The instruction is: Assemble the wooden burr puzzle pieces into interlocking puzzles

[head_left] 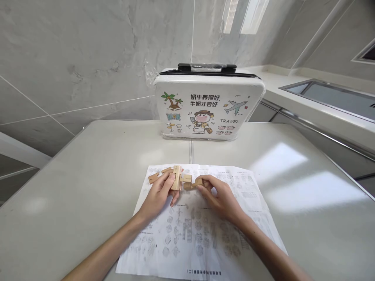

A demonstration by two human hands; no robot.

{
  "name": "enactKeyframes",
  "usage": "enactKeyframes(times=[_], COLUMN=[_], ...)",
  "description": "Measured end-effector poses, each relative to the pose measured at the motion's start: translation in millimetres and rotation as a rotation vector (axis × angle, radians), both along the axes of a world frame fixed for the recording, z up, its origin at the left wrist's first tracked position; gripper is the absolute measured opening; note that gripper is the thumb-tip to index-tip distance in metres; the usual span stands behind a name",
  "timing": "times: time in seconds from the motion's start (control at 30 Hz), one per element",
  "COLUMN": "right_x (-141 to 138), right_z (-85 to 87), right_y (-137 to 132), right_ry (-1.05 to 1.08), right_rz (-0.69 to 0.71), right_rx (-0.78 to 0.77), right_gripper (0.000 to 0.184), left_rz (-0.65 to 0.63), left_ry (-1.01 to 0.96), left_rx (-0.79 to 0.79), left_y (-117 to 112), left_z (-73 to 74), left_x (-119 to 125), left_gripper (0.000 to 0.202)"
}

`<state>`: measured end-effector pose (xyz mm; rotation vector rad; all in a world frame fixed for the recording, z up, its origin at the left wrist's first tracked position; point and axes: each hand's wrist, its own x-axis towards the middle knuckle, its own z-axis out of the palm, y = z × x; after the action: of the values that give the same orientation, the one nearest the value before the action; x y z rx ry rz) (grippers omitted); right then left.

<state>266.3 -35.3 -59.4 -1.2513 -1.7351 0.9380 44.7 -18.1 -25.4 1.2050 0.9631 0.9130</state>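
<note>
My left hand (159, 191) is closed round light wooden interlocking puzzle pieces (176, 177). One block stands upright in its grip, and a paler notched piece (187, 178) sticks out of it to the right. Between thumb and fingers, my right hand (218, 193) pinches a darker notched wooden puzzle piece (190, 186), close beside that jutting end. Whether the two touch I cannot tell. Past my left fingers, another brown wooden piece (153, 178) shows, partly hidden by the hand. Beneath both hands lies a creased paper sheet (164, 265) printed with small puzzle diagrams.
A white case (181, 88) in clear plastic wrap, with cartoon prints and a black handle, stands at the back of the pale table (73, 187). A grey wall (96, 50) rises behind it. To the right is a counter (272, 80) with a dark inset panel.
</note>
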Motion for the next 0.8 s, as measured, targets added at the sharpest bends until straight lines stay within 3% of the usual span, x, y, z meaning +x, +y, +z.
enactKeyframes(times=[0.13, 0.3, 0.5, 0.8], right_x=[2.3, 2.9, 0.6, 0.0], right_z=[3.6, 4.0, 0.1, -3.1], right_y=[1.2, -2.2, -6.4, -7.3], right_ry=[0.089, 0.070, 0.038, -0.092], right_rz=[-0.023, 0.056, 0.066, 0.123], right_rx=[-0.007, 0.104, 0.231, 0.364], right_gripper=[0.020, 0.014, 0.013, 0.014], left_rz=[-0.053, -0.088, -0.047, 0.020], left_ry=[0.006, 0.136, 0.338, 0.452], left_rx=[-0.033, -0.028, 0.088, 0.225], left_y=[-0.5, -4.0, -5.8, -4.5], left_z=[-5.2, -10.3, -11.9, -14.1], left_x=[-1.8, -3.7, -4.4, -5.4], left_gripper=[0.040, 0.048, 0.043, 0.034])
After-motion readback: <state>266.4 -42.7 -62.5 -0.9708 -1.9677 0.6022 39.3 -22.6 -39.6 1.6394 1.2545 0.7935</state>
